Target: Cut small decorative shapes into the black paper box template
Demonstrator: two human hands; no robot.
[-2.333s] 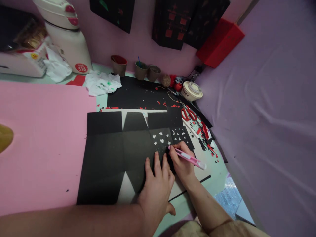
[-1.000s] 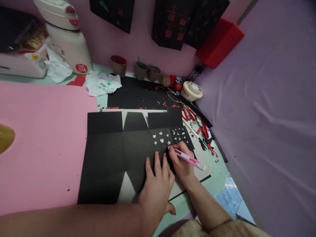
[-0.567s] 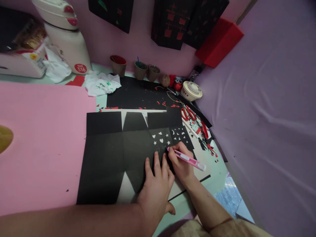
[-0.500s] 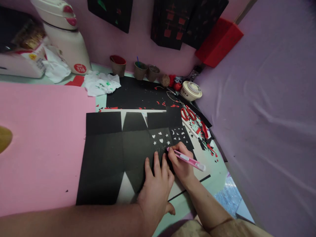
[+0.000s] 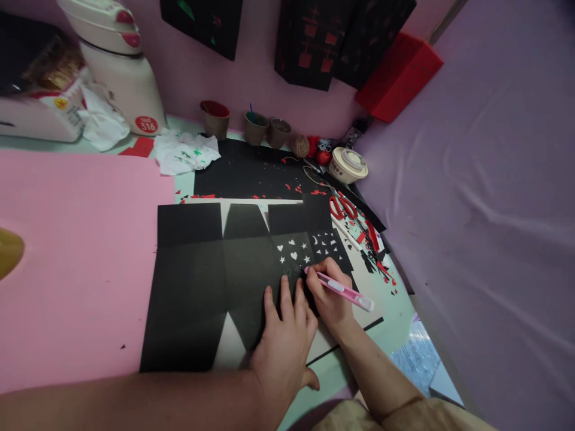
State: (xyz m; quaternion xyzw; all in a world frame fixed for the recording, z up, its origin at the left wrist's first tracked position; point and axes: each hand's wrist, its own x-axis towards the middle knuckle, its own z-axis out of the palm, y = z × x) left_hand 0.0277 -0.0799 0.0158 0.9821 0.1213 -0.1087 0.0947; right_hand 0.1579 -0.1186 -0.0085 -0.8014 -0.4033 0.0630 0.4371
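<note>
A sheet of black paper (image 5: 191,281) with fold lines and cut notches lies flat in front of me. Hearts, stars, a moon and small triangles are cut through its right part, and faint outlines are drawn just below them. My left hand (image 5: 285,332) presses on the paper with its fingers spread. Closed around a pink craft knife (image 5: 344,290), my right hand (image 5: 332,302) rests on the sheet beside the left fingertips. The knife's tip meets the paper near the drawn outlines; its blade is too small to make out.
Red-handled scissors (image 5: 344,208) lie among paper scraps at the right. Along the back stand paper cups (image 5: 256,129), a twine ball (image 5: 300,146) and a lidded bowl (image 5: 348,166). Crumpled tissue (image 5: 186,152) and a white bottle (image 5: 121,78) are back left. Pink sheet (image 5: 81,257) covers the left.
Hardly anything differs. Both hands stay in place, the knife tip still at the drawn outlines; the view has shifted very slightly.
</note>
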